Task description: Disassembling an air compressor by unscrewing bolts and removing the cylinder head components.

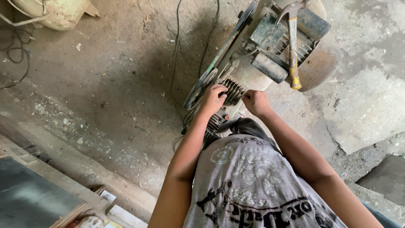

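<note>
Grimy metal fins [231, 89] on the compressor [261, 59] sit under both hands: the left hand [212, 99] curls over them, the right hand [254, 101] closes into a fist beside them. Above the fins a hammer [292, 46] lies untouched; the belt [223, 52] remains fitted, so the work seems early.

A rough workshop: stained concrete floor [126, 84], belt-driven machine [253, 55], hammer [292, 46], loose cables [175, 63].

A single head-worn camera looks steeply down past the person's chest, close above both hands [234, 100] at the machine [261, 55], with dirt floor [118, 97] around.
</note>
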